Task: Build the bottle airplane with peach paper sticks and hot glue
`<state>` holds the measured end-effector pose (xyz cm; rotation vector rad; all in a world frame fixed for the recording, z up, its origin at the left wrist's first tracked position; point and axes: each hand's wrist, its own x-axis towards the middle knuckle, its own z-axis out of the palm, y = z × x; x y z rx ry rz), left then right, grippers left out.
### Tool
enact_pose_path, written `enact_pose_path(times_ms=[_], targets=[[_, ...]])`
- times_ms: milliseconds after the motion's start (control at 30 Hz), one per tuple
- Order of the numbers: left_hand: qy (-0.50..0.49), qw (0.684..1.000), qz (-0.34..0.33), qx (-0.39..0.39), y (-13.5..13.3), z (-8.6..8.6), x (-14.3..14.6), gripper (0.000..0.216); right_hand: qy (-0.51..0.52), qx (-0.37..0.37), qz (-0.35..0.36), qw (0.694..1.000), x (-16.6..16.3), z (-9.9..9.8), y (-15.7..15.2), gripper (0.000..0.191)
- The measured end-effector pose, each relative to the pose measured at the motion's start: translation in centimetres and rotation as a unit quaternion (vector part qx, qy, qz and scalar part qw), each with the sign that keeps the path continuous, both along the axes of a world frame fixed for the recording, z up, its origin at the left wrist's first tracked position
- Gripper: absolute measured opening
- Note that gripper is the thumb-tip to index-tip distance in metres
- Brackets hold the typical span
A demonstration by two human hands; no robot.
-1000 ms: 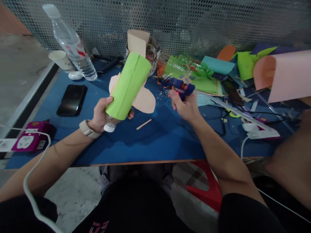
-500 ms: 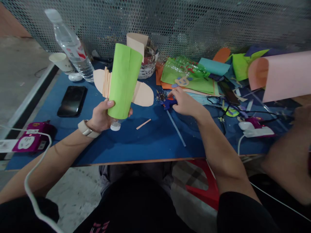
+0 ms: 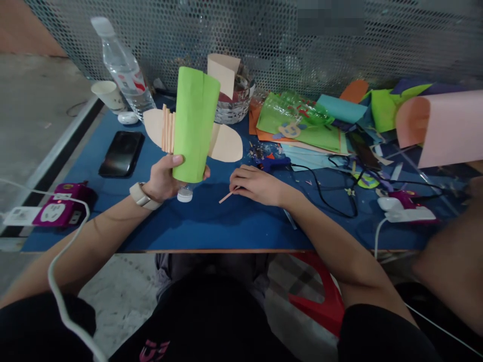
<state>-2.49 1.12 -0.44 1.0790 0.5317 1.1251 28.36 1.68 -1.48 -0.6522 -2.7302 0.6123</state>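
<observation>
My left hand (image 3: 166,176) is wrapped round a plastic bottle covered in green paper (image 3: 196,125), its white cap (image 3: 184,194) pointing down toward me. Peach paper ovals (image 3: 228,143) stick out on both sides of it. A row of thin peach paper strips (image 3: 168,131) stands on its left. My right hand (image 3: 258,185) has its fingers closed on one end of a small peach paper strip (image 3: 225,197) at the tabletop. Just behind that hand lies a blue glue gun (image 3: 274,162). Part of its clear glue stick (image 3: 290,218) shows beneath my right forearm.
At the left are a phone (image 3: 121,154), a water bottle (image 3: 126,75), a paper cup (image 3: 109,95) and a purple power adapter (image 3: 62,205). A basket (image 3: 236,108) stands at the back. Coloured paper (image 3: 317,136) and cables cover the right side, near another person's arm (image 3: 453,261).
My right hand has left the glue gun, moved toward me and left, and gripped the small paper strip. The glue gun now lies turned on the table. My left hand still holds the bottle.
</observation>
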Motion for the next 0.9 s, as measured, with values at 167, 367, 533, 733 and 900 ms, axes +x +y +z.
enact_pose_path(times_ms=[167,367,533,733,900], targets=[[0.043,0.999,-0.005,-0.029,0.2,-0.3,-0.3,0.066,0.092,-0.145,0.022,0.985,1.1,2.9,-0.7,0.023],[0.056,0.996,-0.037,-0.050,-0.2,-0.7,0.0,0.066,0.343,-0.195,-0.054,0.917,1.0,4.3,-1.8,0.016],[0.059,0.994,-0.064,-0.059,-1.0,-0.3,0.9,0.066,0.390,-0.231,-0.201,0.869,-0.2,4.1,-2.3,0.033],[0.055,0.992,-0.106,-0.050,-1.2,-0.5,1.0,0.068,0.384,-0.226,-0.236,0.863,-0.9,3.9,-2.3,0.043],[0.083,0.985,-0.141,-0.060,-0.8,-0.8,0.7,0.063,0.414,-0.196,-0.240,0.856,-1.4,3.6,-2.5,0.046]])
